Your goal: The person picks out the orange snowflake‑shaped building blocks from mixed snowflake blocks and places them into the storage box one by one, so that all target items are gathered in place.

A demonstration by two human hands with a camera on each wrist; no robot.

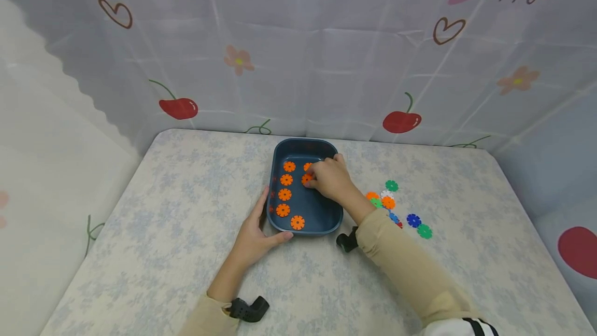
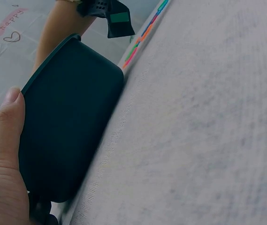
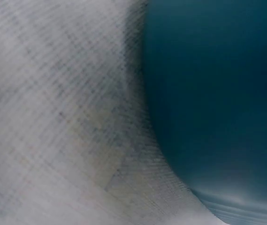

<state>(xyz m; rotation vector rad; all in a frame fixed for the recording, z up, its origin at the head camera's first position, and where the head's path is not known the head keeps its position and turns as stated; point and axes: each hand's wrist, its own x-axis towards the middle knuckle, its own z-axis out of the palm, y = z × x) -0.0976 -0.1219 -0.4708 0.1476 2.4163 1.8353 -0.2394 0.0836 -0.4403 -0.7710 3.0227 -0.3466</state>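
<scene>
Beige sleeve (image 1: 401, 263): partly covers loose multicoloured discs (image 1: 388, 202) on the desk (image 1: 186, 196).
Blue tray (image 1: 322, 217): mid-desk, rounded corners, holding notched orange discs (image 1: 285, 194).
Left grip (image 1: 251, 240): curled round tray's near-left corner.
Right grip (image 1: 332, 178): pinching one orange disc (image 1: 306, 179) inside.

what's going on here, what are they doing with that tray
A person is handling flower-shaped orange pieces in a dark blue tray. Their left hand rests against the tray's near left corner, while their right hand reaches inside, its fingertips at one of the orange pieces on the right. Four others line the left side and one lies near the close edge. More loose pieces in mixed colours lie on the table, right of the tray.
</scene>
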